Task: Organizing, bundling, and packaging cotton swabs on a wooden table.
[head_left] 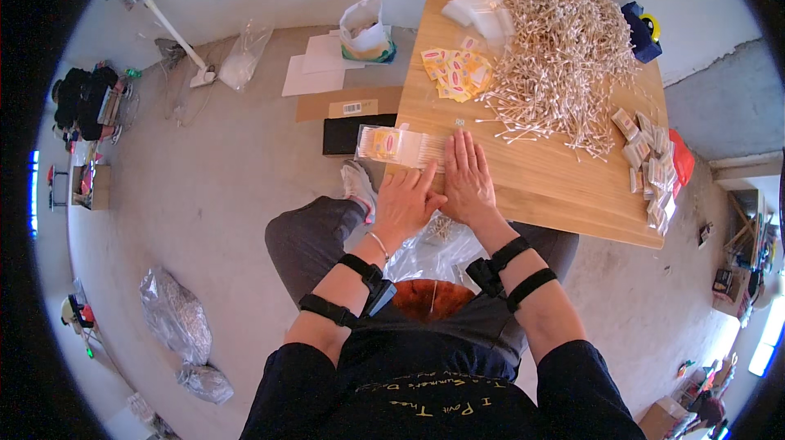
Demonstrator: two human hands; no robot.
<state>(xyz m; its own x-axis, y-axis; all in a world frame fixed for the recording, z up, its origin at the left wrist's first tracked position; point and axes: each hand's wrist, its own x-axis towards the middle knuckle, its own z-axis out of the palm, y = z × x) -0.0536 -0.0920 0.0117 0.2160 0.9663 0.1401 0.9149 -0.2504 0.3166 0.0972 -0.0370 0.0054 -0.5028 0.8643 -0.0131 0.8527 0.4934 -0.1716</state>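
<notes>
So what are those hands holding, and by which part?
Nothing is gripped. The right hand presses flat on one end of a clear packet of cotton swabs; the left hand rests beside it.

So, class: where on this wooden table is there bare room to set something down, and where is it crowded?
Bare wood lies along the near edge of the table, between the right hand and the small packets. The far half is crowded: the cotton swab pile, yellow labels and clear bags.
</notes>
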